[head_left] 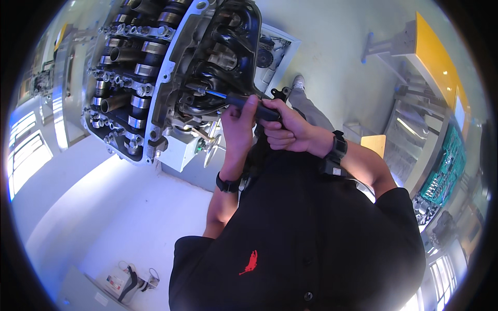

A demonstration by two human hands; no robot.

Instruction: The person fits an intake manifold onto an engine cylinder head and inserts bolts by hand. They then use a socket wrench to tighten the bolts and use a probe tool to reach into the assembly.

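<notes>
Both hands are up at the side of a big engine (155, 78) that stands on a stand above the pale floor (104, 207). The right hand (288, 127) is curled tight around the dark handle of a screwdriver (249, 106). The left hand (236, 127) is beside it, with its fingers wrapped over the front part of the same handle, touching the right hand. The thin blue and silver shaft of the screwdriver sticks out to the left, and its tip goes in among the black pipes (228, 46) on the right side of the engine. On the left side of the engine, the top is open and shows rows of shiny round metal parts (129, 67). Each wrist wears a black band, and the one on the right wrist is a watch (337, 147). The person wears a black shirt (311, 243) with a small red mark on it. A small tool with cables (129, 282) lies on the floor near the lower left. A yellow and grey bench (430, 57) stands well apart at the upper right.
</notes>
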